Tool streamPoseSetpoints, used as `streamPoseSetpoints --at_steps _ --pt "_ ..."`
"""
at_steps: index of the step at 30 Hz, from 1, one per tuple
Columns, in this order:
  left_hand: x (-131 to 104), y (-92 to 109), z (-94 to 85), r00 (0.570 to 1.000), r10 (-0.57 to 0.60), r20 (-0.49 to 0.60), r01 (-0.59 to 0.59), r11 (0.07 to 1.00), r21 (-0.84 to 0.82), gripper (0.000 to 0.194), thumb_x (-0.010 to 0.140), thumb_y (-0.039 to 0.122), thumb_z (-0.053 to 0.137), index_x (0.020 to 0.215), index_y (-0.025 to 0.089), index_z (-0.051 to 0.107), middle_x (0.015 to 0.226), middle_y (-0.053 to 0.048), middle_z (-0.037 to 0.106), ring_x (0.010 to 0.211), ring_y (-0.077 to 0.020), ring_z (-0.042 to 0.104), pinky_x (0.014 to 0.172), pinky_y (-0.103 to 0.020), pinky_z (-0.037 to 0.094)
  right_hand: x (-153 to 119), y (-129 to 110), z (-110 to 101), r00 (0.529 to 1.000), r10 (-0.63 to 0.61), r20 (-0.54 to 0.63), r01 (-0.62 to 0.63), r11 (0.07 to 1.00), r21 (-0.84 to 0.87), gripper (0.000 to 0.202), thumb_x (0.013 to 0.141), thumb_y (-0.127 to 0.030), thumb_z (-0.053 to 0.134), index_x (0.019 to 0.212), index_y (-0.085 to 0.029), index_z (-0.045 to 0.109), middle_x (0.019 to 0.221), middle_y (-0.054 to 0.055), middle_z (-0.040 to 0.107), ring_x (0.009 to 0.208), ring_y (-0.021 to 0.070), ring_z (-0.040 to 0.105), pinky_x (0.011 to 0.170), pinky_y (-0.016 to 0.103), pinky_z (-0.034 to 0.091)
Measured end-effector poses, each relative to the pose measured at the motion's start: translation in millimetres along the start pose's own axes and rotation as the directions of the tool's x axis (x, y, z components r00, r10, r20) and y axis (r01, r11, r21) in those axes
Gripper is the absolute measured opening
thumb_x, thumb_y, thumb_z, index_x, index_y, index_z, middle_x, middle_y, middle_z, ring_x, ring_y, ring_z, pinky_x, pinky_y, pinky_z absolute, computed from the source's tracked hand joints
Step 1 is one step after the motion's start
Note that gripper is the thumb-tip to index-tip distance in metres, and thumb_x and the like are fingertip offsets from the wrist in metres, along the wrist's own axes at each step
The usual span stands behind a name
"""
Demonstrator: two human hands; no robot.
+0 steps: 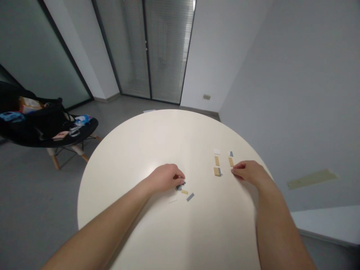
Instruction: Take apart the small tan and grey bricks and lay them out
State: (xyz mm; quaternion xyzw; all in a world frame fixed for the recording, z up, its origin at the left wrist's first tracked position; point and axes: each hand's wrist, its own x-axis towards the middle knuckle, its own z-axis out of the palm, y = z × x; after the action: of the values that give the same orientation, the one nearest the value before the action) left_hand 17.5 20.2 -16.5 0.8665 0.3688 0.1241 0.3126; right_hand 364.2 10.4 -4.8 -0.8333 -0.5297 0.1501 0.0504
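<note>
Tan strip (231, 161) lies at twelve o'clock from the right hand's (249, 172) fingertips; grip narrow, contents cannot be told. Left hand (166, 177) at dark pieces (179, 188): hold undetermined. Strip judged light, stiff; grasp long edges.

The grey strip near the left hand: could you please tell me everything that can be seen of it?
The grey strip is small, plain and rectangular, with straight edges and no separate parts visible. It looks flat and thin; its material cannot be told. It lies slantwise on the white round table, its far end pointing to the right. It is nearer the viewer than the left hand and to its right, just beside a small yellowish piece but apart from it. Only the table appears to touch it.
</note>
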Motion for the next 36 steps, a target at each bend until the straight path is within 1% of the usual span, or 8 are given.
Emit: streamPoseSetpoints --at_steps 6,10,17,20,25,30,33,36 --pt "1 7 5.5 1.000 -0.003 -0.004 0.003 0.999 0.042 0.019 0.080 0.032 0.058 0.084 0.024 0.075 0.080 -0.003 0.068 0.070 -0.0163 0.060 0.063 -0.024 0.037 -2 -8 0 0.981 -0.050 -0.187 0.054 0.998 0.014 0.026 0.075 -0.042 0.059 0.081 -0.021 0.074 0.060 0.004 0.068 0.058 0.0184 0.061 0.055 0.028 0.037" --pt "1 12 7.7 0.998 -0.066 -0.021 0.066 0.998 0.015 0.014 0.075 0.028 0.060 0.076 0.022 0.073 0.081 -0.002 0.068 0.070 -0.0157 0.060 0.061 -0.023 0.037 -4 -16 5 0.938 -0.143 -0.316 0.158 0.987 0.024 0.027 0.074 -0.043 0.059 0.081 -0.021 0.074 0.065 0.004 0.069 0.062 0.0188 0.061 0.056 0.028 0.038" --pt "-1 23 6.3 0.986 -0.164 0.023 0.163 0.985 0.055 0.011 0.070 0.025 0.060 0.069 0.022 0.070 0.072 0.000 0.069 0.063 -0.0144 0.058 0.054 -0.023 0.034 -16 -41 12 0.864 -0.272 -0.423 0.324 0.945 0.054 0.026 0.077 -0.040 0.054 0.078 -0.021 0.072 0.069 0.003 0.069 0.064 0.0175 0.060 0.061 0.028 0.040" --pt "-1 26 5.4 0.986 -0.163 0.031 0.161 0.985 0.067 0.010 0.069 0.023 0.059 0.067 0.021 0.068 0.070 0.000 0.068 0.060 -0.0138 0.056 0.053 -0.023 0.033 -27 -57 16 0.816 -0.412 -0.406 0.482 0.872 0.083 0.025 0.080 -0.038 0.053 0.079 -0.021 0.071 0.069 0.002 0.068 0.063 0.0165 0.059 0.062 0.028 0.041" --pt "-3 25 6.8 0.994 -0.103 0.030 0.102 0.995 0.018 0.010 0.067 0.018 0.057 0.067 0.021 0.066 0.067 0.001 0.067 0.059 -0.0126 0.055 0.053 -0.023 0.033 -51 -88 28 0.687 -0.671 -0.280 0.720 0.682 0.131 0.021 0.084 -0.032 0.054 0.085 -0.020 0.070 0.074 0.004 0.068 0.064 0.0144 0.058 0.063 0.027 0.042" --pt "0 17 9.2 0.989 -0.138 -0.045 0.130 0.981 -0.143 0.009 0.068 0.016 0.055 0.068 0.020 0.064 0.064 0.002 0.065 0.058 -0.0115 0.054 0.054 -0.022 0.034 -64 -102 36 0.605 -0.778 -0.173 0.796 0.581 0.170 0.017 0.085 -0.027 0.055 0.087 -0.020 0.070 0.071 0.002 0.065 0.064 0.0125 0.055 0.061 0.024 0.040" --pt "6 12 11.4 0.969 -0.202 -0.144 0.151 0.940 -0.305 0.006 0.071 0.020 0.058 0.069 0.018 0.062 0.063 0.002 0.062 0.057 -0.0114 0.053 0.053 -0.021 0.035 -64 -103 39 0.589 -0.794 -0.153 0.806 0.561 0.188 0.015 0.084 -0.024 0.057 0.090 -0.020 0.070 0.072 0.002 0.064 0.063 0.0120 0.055 0.060 0.024 0.040" --pt "12 8 14.4 0.942 -0.260 -0.211 0.132 0.868 -0.480 0.013 0.072 0.029 0.064 0.071 0.017 0.061 0.062 0.001 0.060 0.055 -0.0111 0.052 0.051 -0.021 0.035 -64 -104 42 0.571 -0.805 -0.161 0.818 0.539 0.202 0.015 0.083 -0.027 0.061 0.094 -0.022 0.070 0.074 0.001 0.064 0.059 0.0105 0.052 0.059 0.024 0.039"
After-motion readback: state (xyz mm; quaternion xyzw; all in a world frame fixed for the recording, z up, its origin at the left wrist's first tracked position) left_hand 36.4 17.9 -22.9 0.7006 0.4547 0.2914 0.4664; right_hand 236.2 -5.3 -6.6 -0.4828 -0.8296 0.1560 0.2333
